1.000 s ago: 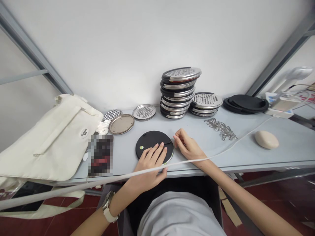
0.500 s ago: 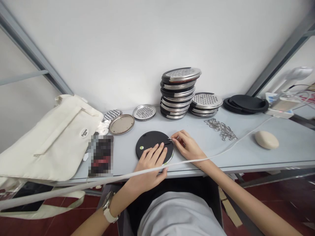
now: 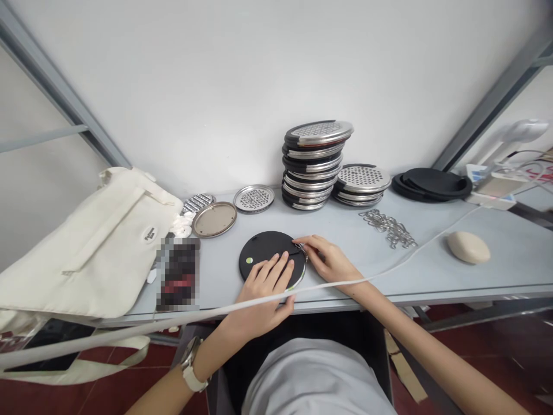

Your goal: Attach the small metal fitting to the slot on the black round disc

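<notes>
A black round disc with a small green-and-white sticker lies on the table before me. My left hand rests flat on its near part, fingers spread, thumb by the near edge. At the disc's right edge, my right hand pinches a small shiny metal wire clip, partly hidden by the fingers. The forefinger's tip reaches over the disc's rim. Farther right lies a loose pile of similar metal clips.
Behind stand a tall stack of round graters and a shorter stack. Black round trays and a beige oval object lie right. Left are metal discs and a cream bag. A white cable crosses in front.
My right forefinger has stretched left over the disc's rim, and the clip has turned downward along the edge. The left hand stays in place on the disc.
</notes>
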Demonstrator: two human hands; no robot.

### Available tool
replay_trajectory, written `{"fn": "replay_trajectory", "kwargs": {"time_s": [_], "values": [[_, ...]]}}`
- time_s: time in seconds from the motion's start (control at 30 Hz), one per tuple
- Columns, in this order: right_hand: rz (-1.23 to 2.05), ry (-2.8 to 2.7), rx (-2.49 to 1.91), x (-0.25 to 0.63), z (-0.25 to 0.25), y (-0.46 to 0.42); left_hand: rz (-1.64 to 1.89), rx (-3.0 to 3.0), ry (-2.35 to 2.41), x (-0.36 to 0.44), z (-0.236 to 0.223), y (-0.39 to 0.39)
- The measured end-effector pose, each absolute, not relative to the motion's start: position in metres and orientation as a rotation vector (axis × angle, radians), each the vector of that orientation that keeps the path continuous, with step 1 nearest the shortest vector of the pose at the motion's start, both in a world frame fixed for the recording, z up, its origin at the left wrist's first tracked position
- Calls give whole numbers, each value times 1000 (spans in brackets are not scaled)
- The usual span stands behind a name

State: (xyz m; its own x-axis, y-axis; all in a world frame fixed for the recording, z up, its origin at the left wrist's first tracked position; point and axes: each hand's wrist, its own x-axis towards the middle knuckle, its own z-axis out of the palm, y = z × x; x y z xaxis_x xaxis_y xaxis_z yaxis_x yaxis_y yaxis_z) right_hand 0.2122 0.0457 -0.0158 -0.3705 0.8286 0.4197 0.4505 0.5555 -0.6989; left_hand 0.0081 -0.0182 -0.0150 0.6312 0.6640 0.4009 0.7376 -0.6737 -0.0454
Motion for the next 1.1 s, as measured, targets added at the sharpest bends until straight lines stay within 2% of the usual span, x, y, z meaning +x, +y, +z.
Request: {"fn": "replay_trajectory", "kwargs": {"time_s": [0.43, 1.1], "values": [[575, -1848, -1107, 214, -20, 49, -532, -2638, -1162, 8, -15, -19], [583, -1967, -1007, 201, -15, 47, -528, -2609, -1117, 7, -13, -18]]}}
